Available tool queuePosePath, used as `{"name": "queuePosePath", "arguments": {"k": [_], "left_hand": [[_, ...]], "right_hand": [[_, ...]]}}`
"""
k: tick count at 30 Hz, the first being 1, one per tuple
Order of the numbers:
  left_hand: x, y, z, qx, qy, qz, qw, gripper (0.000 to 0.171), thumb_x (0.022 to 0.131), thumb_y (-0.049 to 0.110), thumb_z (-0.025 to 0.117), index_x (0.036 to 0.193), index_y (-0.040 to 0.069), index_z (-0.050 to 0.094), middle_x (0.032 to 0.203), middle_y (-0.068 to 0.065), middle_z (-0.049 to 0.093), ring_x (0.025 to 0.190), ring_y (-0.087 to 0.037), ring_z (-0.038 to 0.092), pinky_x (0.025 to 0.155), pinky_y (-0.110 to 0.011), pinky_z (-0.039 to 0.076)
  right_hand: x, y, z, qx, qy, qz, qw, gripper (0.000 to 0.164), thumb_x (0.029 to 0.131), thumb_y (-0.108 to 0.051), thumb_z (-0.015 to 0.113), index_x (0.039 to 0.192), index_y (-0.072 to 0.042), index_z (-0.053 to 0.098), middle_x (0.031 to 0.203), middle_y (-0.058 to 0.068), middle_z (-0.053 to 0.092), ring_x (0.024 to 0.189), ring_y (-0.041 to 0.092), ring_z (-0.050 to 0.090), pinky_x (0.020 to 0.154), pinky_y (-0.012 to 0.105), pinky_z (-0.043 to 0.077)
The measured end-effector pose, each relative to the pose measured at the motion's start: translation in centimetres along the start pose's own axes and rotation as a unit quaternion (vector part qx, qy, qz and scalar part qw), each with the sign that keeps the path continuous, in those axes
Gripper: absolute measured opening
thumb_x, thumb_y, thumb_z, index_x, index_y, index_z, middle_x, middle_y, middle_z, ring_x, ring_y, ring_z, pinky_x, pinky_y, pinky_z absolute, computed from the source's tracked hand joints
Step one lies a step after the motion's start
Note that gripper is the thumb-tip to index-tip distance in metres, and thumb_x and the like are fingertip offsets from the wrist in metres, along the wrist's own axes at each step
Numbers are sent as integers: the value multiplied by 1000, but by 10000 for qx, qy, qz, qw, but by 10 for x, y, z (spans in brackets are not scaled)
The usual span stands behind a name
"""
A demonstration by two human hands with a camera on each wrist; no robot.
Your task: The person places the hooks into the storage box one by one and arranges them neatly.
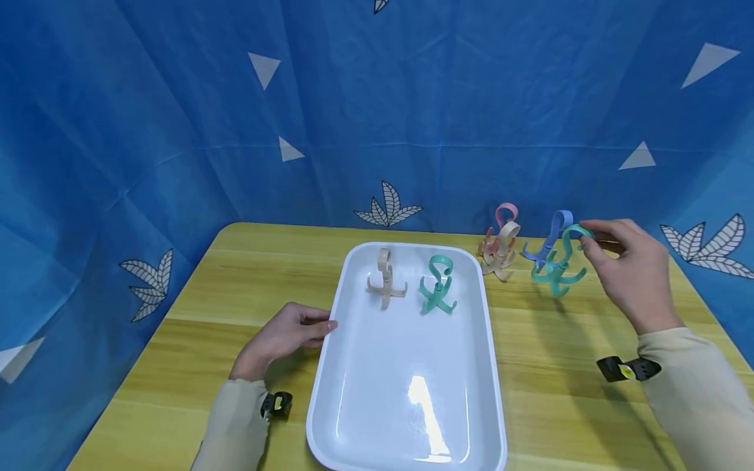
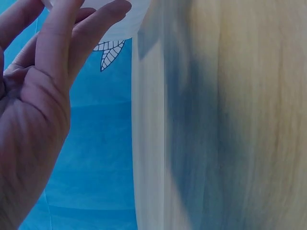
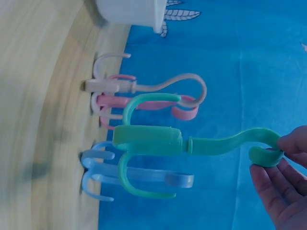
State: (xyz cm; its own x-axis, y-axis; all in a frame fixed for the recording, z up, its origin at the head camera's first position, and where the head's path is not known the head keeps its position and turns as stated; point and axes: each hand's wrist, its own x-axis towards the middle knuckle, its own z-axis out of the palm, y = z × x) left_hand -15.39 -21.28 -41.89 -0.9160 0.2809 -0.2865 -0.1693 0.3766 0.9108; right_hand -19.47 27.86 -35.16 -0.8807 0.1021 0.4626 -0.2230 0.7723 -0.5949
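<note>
My right hand pinches the curved top of a green multi-prong hanging hook, which hangs above the table. In the right wrist view the green hook's prongs show plainly. Behind it stands a blue hook; a beige hook and a pink hook stand close together to its left. My left hand grips the left rim of a white tray, thumb on top. Inside the tray, near its far end, are a second beige hook and a second green hook.
The tray rests on a wood-grain table. Along the table's far edge hangs a blue cloth with white leaf and triangle prints. A dark strap device sits on the right wrist, another on the left.
</note>
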Motion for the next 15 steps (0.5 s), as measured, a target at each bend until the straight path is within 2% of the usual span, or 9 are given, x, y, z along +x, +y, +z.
{"name": "queuePosePath", "arguments": {"k": [9,15], "left_hand": [[-1,0,-1,131,7,64,9999,36,96,20,67,122,-5,66,107,-14,71,91,-22,69,79,-35,59],[-1,1,-1,107,-35,53,9999,35,96,19,67,122,-5,66,108,-13,71,92,-22,69,80,-36,59]], "right_hand": [[-4,-22,-4,329,-4,-485,9983,27,98,-13,62,123,-7,69,107,2,61,95,-12,50,83,5,41],[-7,-33,-9,281,-123,-697,9971,26,96,-11,64,122,-6,69,108,4,62,93,-14,49,80,4,37]]}}
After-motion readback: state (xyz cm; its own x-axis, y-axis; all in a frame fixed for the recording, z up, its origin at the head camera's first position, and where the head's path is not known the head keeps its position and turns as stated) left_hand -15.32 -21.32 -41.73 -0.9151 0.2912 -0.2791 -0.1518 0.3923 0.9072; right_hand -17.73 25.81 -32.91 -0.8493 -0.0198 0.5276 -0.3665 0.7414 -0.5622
